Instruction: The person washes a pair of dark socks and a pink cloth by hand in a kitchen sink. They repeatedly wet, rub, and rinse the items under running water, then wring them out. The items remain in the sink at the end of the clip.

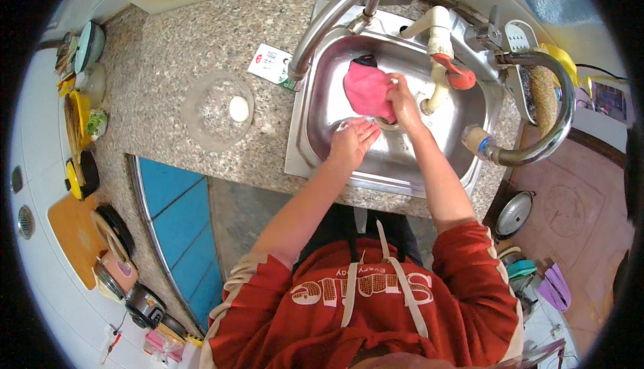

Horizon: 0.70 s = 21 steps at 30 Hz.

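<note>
A pink cloth [366,87] with a dark edge lies in the stainless steel sink [455,132]. My right hand [404,101] grips it at its right side, fingers curled round the fabric. Just below the cloth is my left hand [354,140], palm partly turned up and fingers extended. A whitish, glinting patch shows at the left fingertips; whether it is foam, water or a clear object I cannot tell. The drain is partly hidden between the hands and the cloth.
A clear bowl [193,117] holding a white egg [239,109] and a milk carton [271,65] stand on the granite counter [166,52]. A gooseneck faucet [322,17], a red-handled valve [460,74] and a second curved spout [558,117] reach over the sink.
</note>
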Each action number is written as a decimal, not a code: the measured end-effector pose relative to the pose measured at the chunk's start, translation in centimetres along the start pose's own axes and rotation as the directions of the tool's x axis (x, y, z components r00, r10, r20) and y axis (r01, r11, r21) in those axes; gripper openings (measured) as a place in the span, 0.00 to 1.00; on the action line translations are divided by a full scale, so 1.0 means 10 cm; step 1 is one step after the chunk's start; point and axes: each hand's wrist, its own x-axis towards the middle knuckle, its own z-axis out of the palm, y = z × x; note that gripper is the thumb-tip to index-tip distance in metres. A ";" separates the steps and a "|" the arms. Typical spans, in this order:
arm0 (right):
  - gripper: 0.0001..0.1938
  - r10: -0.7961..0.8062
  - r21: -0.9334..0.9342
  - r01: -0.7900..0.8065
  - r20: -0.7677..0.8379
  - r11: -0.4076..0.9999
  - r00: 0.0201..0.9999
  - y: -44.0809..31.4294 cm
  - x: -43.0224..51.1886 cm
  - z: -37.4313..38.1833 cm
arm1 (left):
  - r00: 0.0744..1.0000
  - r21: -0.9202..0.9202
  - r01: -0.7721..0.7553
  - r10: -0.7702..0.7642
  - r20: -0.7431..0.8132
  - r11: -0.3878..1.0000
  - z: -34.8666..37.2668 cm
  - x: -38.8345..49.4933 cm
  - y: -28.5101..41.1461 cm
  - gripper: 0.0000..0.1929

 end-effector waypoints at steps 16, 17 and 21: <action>0.06 -0.329 -0.465 0.217 -0.173 0.858 0.928 -0.63 -0.47 -0.18 | 0.948 0.212 0.070 -0.131 0.291 0.975 0.52 0.56 -0.31 0.19; 0.06 -0.188 -0.360 0.069 -0.307 0.930 0.933 -0.63 -0.42 -0.20 | 0.973 0.223 0.027 -0.076 0.216 0.974 0.55 0.55 -0.33 0.19; 0.07 -0.023 -0.311 -0.096 -0.359 0.946 0.933 -0.57 -0.61 0.04 | 0.868 0.199 -0.044 -0.061 0.493 0.979 0.50 0.56 -0.28 0.20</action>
